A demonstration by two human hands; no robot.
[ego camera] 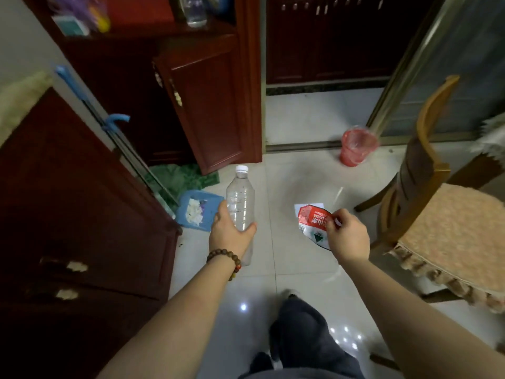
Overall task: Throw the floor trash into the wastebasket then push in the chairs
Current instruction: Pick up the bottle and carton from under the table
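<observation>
From the head view, two pieces of trash are held at once — the clear plastic bottle (240,203) is gripped low on its body by the left hand (229,233), cap pointing away, the fingers wrapped round it so that it is carried rather than dangled. The crumpled red-and-white wrapper (314,224) is pinched at one edge by the right hand (348,236), thumb and fingers closed on it, the rest of it hanging free toward the floor. Both hands are kept out in front, apparently so the load can be dropped in one trip.

The wastebasket (358,147), red and lined with a thin bag, is seen ahead and to the right on the tiled floor (297,269), beside the sliding-door track and well apart from both hands. A white paper scrap (300,207) is left lying on the tiles just behind the wrapper — more to be collected, it would seem. A blue dustpan (198,212) with white debris in it is propped near the dark cabinet (90,214). The wooden chair (437,203) with its cushioned seat is standing pulled out at the right — not yet pushed in.
</observation>
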